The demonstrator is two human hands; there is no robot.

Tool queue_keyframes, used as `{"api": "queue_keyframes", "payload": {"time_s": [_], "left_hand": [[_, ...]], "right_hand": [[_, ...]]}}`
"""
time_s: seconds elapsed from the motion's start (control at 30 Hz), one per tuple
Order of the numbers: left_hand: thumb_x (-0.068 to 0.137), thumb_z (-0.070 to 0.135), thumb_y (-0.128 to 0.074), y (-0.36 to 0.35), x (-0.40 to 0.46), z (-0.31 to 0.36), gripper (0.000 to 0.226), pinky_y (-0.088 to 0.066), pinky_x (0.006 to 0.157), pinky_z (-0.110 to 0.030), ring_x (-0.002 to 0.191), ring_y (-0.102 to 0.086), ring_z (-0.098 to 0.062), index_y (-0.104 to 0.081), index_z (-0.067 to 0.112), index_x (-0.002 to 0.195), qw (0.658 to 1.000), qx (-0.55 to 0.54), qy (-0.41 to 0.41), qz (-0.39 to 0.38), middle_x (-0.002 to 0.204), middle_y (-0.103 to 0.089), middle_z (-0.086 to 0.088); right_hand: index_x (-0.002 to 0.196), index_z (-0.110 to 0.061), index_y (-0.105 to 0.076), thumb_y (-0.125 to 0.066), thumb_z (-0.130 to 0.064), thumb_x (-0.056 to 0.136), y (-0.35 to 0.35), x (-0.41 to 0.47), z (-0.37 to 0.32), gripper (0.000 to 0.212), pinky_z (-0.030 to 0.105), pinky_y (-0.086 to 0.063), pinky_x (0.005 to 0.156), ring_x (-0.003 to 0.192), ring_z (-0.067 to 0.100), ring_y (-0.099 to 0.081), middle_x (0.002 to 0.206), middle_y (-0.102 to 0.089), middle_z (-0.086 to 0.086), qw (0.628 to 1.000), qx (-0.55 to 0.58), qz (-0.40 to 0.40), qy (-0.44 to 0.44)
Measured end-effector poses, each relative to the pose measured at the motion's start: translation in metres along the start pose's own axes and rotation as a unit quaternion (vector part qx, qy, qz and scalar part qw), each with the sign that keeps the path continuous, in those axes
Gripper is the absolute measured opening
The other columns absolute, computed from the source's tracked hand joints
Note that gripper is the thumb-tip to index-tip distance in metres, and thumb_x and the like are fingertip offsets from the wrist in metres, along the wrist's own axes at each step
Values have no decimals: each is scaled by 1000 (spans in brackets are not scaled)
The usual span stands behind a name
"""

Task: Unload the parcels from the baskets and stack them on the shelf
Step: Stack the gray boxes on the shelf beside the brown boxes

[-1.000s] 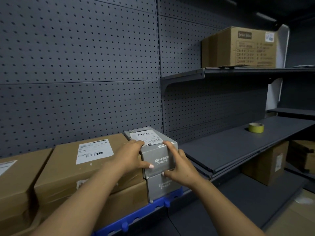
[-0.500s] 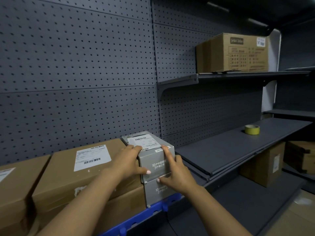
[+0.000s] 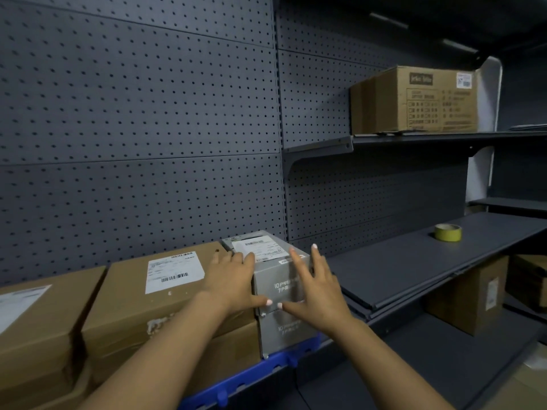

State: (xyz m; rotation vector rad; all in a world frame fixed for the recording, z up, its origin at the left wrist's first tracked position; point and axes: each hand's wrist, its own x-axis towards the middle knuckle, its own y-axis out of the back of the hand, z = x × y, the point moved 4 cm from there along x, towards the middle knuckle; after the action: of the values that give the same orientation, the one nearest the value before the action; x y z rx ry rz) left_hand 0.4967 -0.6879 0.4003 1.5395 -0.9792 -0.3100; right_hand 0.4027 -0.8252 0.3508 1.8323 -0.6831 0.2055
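Right hand (image 3: 316,288) has opened off the smooth grey carton (image 3: 278,279).

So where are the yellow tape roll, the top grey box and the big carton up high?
yellow tape roll (image 3: 447,232), head view, outer side.
top grey box (image 3: 278,288), head view, front face.
big carton (image 3: 429,102), head view, printed front.

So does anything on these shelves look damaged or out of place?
Yes: the brown cardboard box beside the hands has a scuffed, torn patch on its front face, and a yellow tape roll sits alone on the grey shelf.
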Motion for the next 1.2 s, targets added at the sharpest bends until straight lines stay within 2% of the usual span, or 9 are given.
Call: {"api": "queue_keyframes", "payload": {"time_s": [0.07,0.17,0.37,0.47,0.6,0.77,0.87,0.97,1.2], "left_hand": [[71,80,-51,10,-8,0,109,-15,117,-46,142,-23,-26,-12,18,151,999,-3,3,42,154,-28,-7],[75,77,-50,23,-32,-9,102,-12,119,-42,144,-19,-21,-10,22,152,994,-45,-5,95,156,-24,-1],[79,72,-50,32,-114,-67,92,-11,117,-36,143,-18,-14,-15,28,152,992,-52,31,113,156,-23,5],[80,70,-52,34,-158,-107,90,-11,116,-33,142,-19,-13,-16,29,151,991,-36,78,100,155,-24,6],[78,73,-52,38,-207,-162,93,-10,117,-39,143,-19,-17,-17,27,151,985,-25,159,69,156,-23,3],[70,83,-49,30,-234,-220,97,-9,117,-51,144,-16,-28,-24,31,147,972,-4,233,-30,157,-23,-4],[68,81,-54,20,-237,-228,96,-14,115,-53,141,-22,-31,-25,35,147,970,-27,233,-61,153,-30,-4],[74,71,-59,15,-235,-223,88,-25,113,-44,137,-27,-31,-26,35,147,974,-33,221,-39,150,-34,-2],[78,65,-59,12,-236,-225,77,-27,110,-47,132,-29,-27,-28,41,144,978,-32,205,-15,147,-37,6]], "right_hand": [[146,-45,17,-59,-65,80,13,-4,-11,102,49,-4,118,145,24,19,157,27,2,999,-17,24,42],[149,-41,10,-54,-65,83,25,-11,-34,95,46,-1,120,145,20,20,159,18,-1,994,-36,28,103],[150,-39,1,-57,-57,86,23,-21,-94,89,38,3,119,147,19,12,161,1,0,984,-34,16,175],[150,-40,-2,-57,-55,86,8,-24,-130,86,38,1,119,148,20,7,161,-4,0,979,-31,-2,203],[150,-43,-3,-56,-59,85,-16,-28,-177,85,43,0,119,148,22,7,161,-3,-2,973,-41,-42,222],[150,-40,-7,-56,-62,84,-34,-27,-216,86,48,2,117,148,25,5,161,-4,-2,970,-65,-89,218],[149,-41,-10,-57,-62,83,-40,-27,-218,84,50,-1,117,147,26,-1,161,-9,-2,968,-85,-112,206],[149,-41,-13,-58,-61,82,-44,-28,-215,83,48,-6,117,145,25,-11,157,-18,-4,966,-107,-110,209],[148,-42,-13,-59,-63,80,-47,-26,-214,85,49,-12,116,143,25,-16,155,-21,-4,964,-122,-96,215]]}}
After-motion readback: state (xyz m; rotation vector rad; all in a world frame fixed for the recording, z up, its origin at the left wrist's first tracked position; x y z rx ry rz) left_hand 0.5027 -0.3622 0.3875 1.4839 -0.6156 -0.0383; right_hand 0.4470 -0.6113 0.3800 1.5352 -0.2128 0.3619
